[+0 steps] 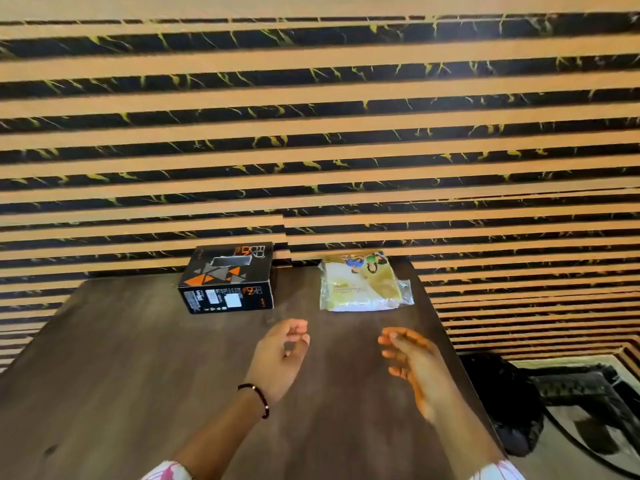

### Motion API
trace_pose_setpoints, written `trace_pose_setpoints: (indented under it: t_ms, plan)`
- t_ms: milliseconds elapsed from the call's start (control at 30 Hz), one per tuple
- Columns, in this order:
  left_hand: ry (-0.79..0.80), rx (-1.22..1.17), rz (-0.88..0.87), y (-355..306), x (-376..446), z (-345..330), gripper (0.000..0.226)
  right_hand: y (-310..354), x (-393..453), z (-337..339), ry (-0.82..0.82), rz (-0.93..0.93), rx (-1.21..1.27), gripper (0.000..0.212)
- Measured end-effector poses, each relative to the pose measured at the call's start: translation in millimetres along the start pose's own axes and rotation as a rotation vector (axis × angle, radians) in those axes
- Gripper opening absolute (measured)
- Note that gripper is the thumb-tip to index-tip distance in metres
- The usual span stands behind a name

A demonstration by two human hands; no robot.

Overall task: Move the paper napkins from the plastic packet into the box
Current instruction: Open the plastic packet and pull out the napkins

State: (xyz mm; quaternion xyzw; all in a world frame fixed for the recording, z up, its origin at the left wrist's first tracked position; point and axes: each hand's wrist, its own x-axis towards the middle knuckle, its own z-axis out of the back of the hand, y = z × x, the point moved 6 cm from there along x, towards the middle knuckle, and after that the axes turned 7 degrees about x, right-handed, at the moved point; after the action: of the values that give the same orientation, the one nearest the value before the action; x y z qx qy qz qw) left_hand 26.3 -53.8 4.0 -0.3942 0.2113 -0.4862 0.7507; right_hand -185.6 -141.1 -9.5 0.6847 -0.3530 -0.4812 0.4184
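- Head view: a black box point(227, 284) with orange triangles stands closed at 11 o'clock on the dark wooden table point(104, 358), against the striped wall point(311, 133).
- The plastic packet point(363, 282) of paper napkins lies at 1 o'clock, well apart from the box.
- Left hand point(280, 355), beaded bracelet point(258, 398) on its wrist, hovers with fingers loosely curled, holding nothing.
- Right hand point(412, 362) hovers with fingers relaxed, empty, near the packet.

You are looking at a dark wooden table point(121, 358) set against a wall of tan slats and black marbled strips point(311, 116). Right of the table, a black bag point(512, 410) sits on the floor.
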Motion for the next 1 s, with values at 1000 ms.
trace_pose_setpoints:
  t_ms: [1000]
  plan:
    - [0.147, 0.085, 0.231, 62.6, 91.5, -68.2, 0.039, -39.4, 126.6, 25.2, -0.155, 0.005, -0.339, 0.057]
